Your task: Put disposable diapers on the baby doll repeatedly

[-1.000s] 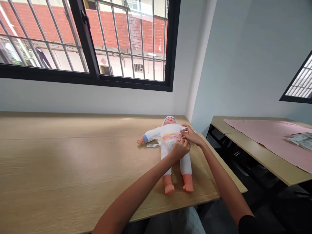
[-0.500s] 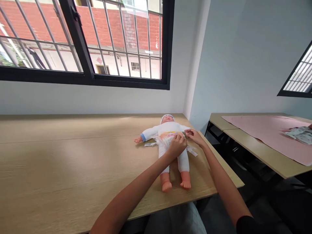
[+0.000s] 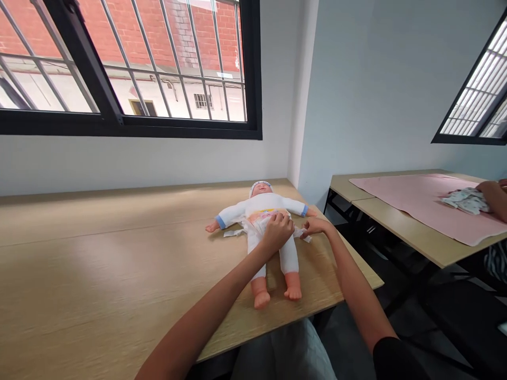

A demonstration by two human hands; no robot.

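Note:
A baby doll point(image 3: 291, 259) in a white suit with blue cuffs lies on its back on the wooden table, its feet toward me. Around its hips is a white diaper point(image 3: 256, 226) with a coloured print at the waist, and a loose side tab spreads out on the left. My left hand point(image 3: 278, 231) is closed on the front of the diaper, fingers curled at its upper edge. Beside the doll's hip, my right hand point(image 3: 314, 227) pinches the diaper's side tab point(image 3: 306, 238) on the right.
The table's right edge point(image 3: 362, 265) runs close by my right forearm. Across a gap stands a second table point(image 3: 431, 250) with a pink mat point(image 3: 400, 198). There another person's arm point(image 3: 495, 196) rests at a bunched patterned cloth point(image 3: 466, 200). A barred window point(image 3: 174, 126) is behind.
My right hand has come down from near the doll's arm to the right side tab and closed on it. My left hand stays on the diaper front. The view has shifted right.

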